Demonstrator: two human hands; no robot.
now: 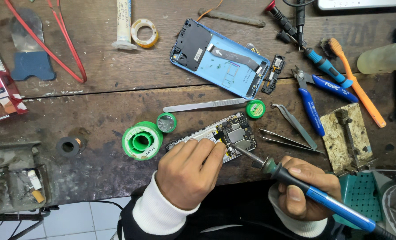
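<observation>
My right hand (307,191) grips a blue-handled soldering iron (322,200), its tip touching the circuit board of an opened phone (233,131) lying on the wooden bench (118,106). My left hand (190,171) rests on the phone's near edge, fingertips pinched close to the iron's tip; whether they hold solder wire I cannot tell. A green solder spool (142,141) stands just left of the phone. A small green tin (166,122) sits behind it.
A blue phone back cover (220,58) lies farther back, a small black part (273,73) beside it. Tweezers (207,106), another green tin (255,109), more tweezers (291,126), blue pliers (311,104), an orange toothbrush (358,84) and a board clamp (347,133) lie to the right.
</observation>
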